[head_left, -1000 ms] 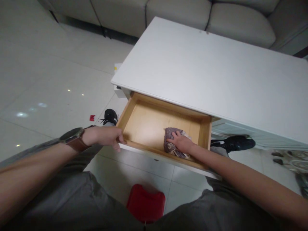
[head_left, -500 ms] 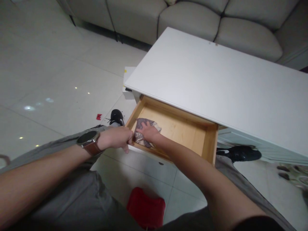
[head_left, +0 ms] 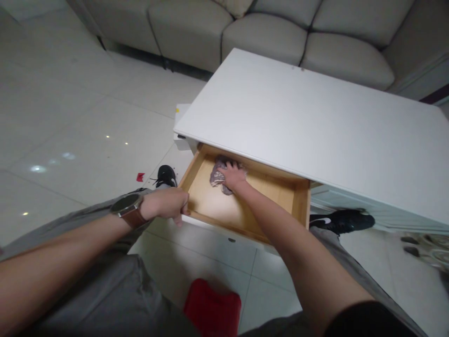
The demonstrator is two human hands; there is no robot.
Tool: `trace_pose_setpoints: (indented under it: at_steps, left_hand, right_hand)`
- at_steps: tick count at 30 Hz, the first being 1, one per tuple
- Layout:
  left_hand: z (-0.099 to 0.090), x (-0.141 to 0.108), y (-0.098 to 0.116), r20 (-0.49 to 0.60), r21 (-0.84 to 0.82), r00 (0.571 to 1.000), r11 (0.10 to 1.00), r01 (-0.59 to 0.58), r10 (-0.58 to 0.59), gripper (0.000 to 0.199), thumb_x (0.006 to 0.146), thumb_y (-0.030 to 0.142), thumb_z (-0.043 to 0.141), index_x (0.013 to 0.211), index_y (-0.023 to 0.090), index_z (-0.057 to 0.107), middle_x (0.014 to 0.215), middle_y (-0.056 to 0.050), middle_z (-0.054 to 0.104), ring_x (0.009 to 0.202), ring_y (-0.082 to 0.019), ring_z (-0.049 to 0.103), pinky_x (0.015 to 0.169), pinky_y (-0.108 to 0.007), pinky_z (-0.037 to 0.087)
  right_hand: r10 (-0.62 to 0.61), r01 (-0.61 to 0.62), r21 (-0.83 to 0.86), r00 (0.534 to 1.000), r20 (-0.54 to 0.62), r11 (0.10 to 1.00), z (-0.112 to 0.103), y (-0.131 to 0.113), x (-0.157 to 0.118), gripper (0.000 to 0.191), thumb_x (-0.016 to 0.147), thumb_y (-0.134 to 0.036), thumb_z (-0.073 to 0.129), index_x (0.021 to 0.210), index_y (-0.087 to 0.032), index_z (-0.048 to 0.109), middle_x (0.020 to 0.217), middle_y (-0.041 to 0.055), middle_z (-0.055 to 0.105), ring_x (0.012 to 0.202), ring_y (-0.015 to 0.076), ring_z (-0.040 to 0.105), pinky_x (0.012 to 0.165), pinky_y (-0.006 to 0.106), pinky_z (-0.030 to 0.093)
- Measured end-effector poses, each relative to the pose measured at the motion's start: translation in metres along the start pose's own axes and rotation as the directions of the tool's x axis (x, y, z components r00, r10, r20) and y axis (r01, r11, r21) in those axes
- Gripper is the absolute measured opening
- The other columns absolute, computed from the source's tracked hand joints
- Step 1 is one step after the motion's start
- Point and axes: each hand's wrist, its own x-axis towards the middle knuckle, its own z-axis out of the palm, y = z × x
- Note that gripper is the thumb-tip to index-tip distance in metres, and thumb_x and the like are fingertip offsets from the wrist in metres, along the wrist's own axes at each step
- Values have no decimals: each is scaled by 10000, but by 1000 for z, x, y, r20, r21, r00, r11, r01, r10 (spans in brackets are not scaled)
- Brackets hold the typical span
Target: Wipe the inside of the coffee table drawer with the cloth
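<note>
A pulled-out wooden drawer [head_left: 201, 199] with a white front juts from the white table. My left hand [head_left: 167, 202], wearing a watch on its wrist, is closed on the drawer's near left corner. Inside the drawer, my right hand [head_left: 234, 176] grips a bunched grey-and-beige patterned cloth [head_left: 216, 175] from above, its fingers somewhat apart and pressed into the fabric. The cloth lies on the drawer bottom near the back wall; part of it is hidden beneath the palm.
The white table [head_left: 294, 112] stretches right, with a grey sofa [head_left: 266, 37] behind it. A white box [head_left: 181, 142] stands by its left end. Below the drawer is a red stool-like object [head_left: 212, 309]. A small red scrap [head_left: 140, 177] lies on the tiled floor near my shoe [head_left: 166, 175].
My right hand has moved the cloth from the drawer's near left corner toward the back and slightly right. My left hand stays on the corner. The view has shifted a little.
</note>
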Motion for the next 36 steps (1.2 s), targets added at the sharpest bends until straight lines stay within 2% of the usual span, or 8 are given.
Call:
trace_pose_setpoints:
  at_steps: [4,9,16,19,24,29,33,36]
  left_hand:
    - [-1,3,1,22,44,999,998,-36,35,255,692,435,806,878,266,852,736,-63,767,681,-200,658,663,-278,430]
    - [-2,3,4,21,60,999,997,-43,42,198,679,383,811,836,269,850,691,-43,749,639,-184,633,639,-274,404]
    - [-2,0,3,-30,75,998,995,-60,62,159,673,348,800,809,281,846,713,-36,761,661,-177,641,625,-269,380]
    - [-1,-1,5,-24,77,999,996,-40,42,184,649,342,815,819,281,846,734,-37,770,682,-182,652,627,-265,381]
    - [-2,-2,9,7,78,1000,997,-21,20,215,640,310,814,848,273,850,752,-40,776,702,-193,665,655,-268,408]
    - [-3,-2,11,-13,82,1000,997,-9,10,249,615,291,815,861,272,851,772,-45,780,724,-199,670,675,-268,427]
    - [-3,-1,10,-9,93,999,995,-34,35,219,614,315,809,824,263,847,702,-32,755,674,-182,645,667,-263,428]
    - [-3,-2,9,-14,80,999,996,-44,45,216,622,340,802,818,261,843,690,-27,748,679,-177,647,667,-257,433]
  right_hand:
    - [-23,24,-25,999,34,999,4,56,-29,659,908,-557,637,1519,-419,432,1614,119,299,1442,428,272,1070,608,369]
    - [44,-38,-65,995,88,997,15,116,-77,665,903,-527,658,1517,-419,429,1606,141,299,1428,440,317,1055,611,395]
    - [250,-230,-129,954,169,965,30,175,-133,746,882,-574,662,1549,-401,376,1624,159,266,1439,471,290,1006,583,450]
    - [285,-260,-171,947,148,950,37,182,-147,768,891,-581,647,1569,-380,347,1619,170,270,1402,458,336,1009,566,443]
    - [275,-243,-191,948,163,951,41,172,-155,804,879,-628,638,1579,-370,337,1600,185,288,1375,457,349,984,588,445]
    - [169,-144,-163,973,154,976,50,161,-171,788,882,-595,651,1570,-324,378,1552,206,336,1375,433,335,986,541,452]
    - [94,-77,-144,989,116,987,63,151,-189,789,864,-600,676,1546,-295,423,1485,212,401,1334,412,375,1033,535,413]
    - [49,-31,-126,989,138,991,71,140,-204,788,862,-607,672,1542,-291,430,1477,211,411,1337,404,376,1063,535,383]
